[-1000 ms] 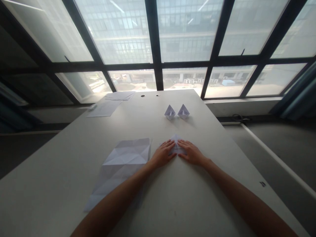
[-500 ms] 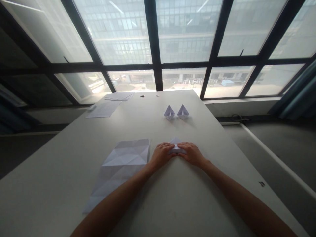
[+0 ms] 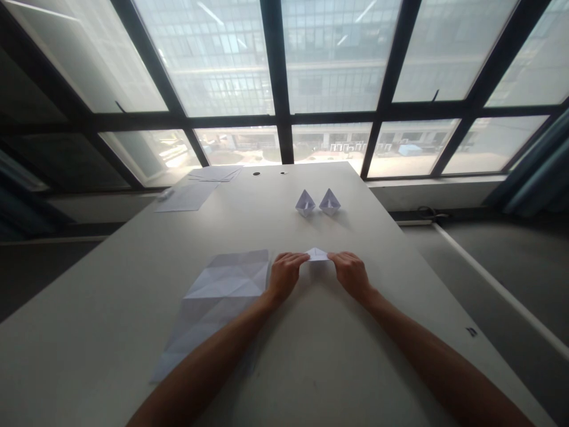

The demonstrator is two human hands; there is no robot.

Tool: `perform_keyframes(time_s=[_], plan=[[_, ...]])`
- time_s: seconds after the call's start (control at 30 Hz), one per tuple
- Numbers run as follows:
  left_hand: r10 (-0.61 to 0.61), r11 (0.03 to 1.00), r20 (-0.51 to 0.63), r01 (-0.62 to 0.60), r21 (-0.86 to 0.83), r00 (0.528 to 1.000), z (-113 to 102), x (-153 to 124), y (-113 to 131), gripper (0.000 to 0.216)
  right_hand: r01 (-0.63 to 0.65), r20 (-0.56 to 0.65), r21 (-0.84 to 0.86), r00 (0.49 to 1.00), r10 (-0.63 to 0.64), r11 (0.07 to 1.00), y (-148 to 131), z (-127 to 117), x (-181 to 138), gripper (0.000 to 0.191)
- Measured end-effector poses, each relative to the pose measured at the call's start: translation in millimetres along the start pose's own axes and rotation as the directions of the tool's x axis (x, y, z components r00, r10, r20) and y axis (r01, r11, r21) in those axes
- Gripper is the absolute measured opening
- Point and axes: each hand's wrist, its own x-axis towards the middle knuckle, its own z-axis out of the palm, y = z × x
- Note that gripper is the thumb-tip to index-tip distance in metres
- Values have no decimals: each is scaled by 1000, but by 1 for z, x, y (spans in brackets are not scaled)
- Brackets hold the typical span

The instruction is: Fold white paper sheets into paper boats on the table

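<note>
White folded paper [image 3: 317,255], nearer than two paper boats [image 3: 329,203], is pinched at its left end by the left hand [image 3: 287,276], at its right by the right hand [image 3: 352,276]. I judge uneven outward pull could tear a crease.

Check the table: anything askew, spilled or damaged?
Nothing looks spilled or torn. The loose papers at the far left of the table overlap at uneven angles, slightly untidy. A dark mark near the right edge stands out against the white top; too small to identify. The folded paper shows no visible damage.
</note>
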Motion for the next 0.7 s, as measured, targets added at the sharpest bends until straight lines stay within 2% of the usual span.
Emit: perform_keyframes(time_s=[0.13,0.27,0.37,0.47,0.57,0.7], plan=[[-13,999,-23,14,41,1000,1,0,-2,46,9,-35,4,999,-9,1000,4,6,0,50],[-33,988,67,22,152,997,5,-2,-5,53,-9,32,-41,999,10,999,8,12,0,56],[-36,976,147,3,219,988,10,-4,-5,51,3,99,-68,995,4,998,9,15,0,57],[-8,968,181,-38,247,983,13,-5,-2,48,19,137,-68,991,-9,998,10,16,-1,61],[61,973,227,-108,202,972,17,-5,1,47,43,140,-51,990,-35,998,11,17,0,63],[159,981,345,-187,50,925,21,-6,0,51,66,128,-46,990,-60,997,14,19,0,62]])
